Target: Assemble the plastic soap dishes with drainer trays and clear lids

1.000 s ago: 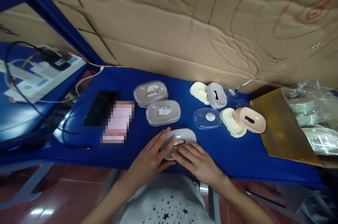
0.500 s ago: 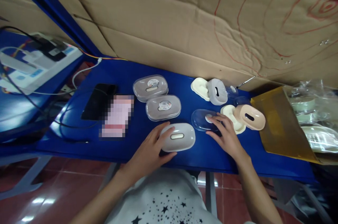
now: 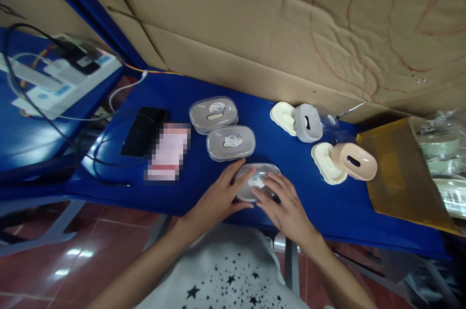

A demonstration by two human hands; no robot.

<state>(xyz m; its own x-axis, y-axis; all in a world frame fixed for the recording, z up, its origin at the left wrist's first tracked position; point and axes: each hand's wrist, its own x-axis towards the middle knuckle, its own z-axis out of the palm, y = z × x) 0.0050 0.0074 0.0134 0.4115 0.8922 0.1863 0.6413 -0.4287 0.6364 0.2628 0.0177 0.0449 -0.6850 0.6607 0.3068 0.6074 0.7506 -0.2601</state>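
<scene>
An oval grey plastic box [image 3: 244,197] lies near the front edge of the blue table, with a clear lid [image 3: 262,170] over it that carries a round label. My left hand [image 3: 220,197] grips the left end of the box, fingers on top and thumb along the near side. My right hand [image 3: 286,204] holds the lid from the right, fingertips near the label. Whether the lid is fully seated cannot be seen. Behind them are two more lidded grey boxes, one [image 3: 230,143] close to my left fingers and the other [image 3: 213,114] farther back.
To the right are a pink box [image 3: 355,161] beside a cream insert [image 3: 329,163], and a light grey box [image 3: 308,123] beside another insert [image 3: 284,117]. A carton [image 3: 386,168] of wrapped items stands at far right. Phones [image 3: 143,130], cables and a power strip [image 3: 47,90] are left.
My right hand has brought the clear lid leftward onto the grey box. My left hand still holds the box. The whole view has shifted slightly.
</scene>
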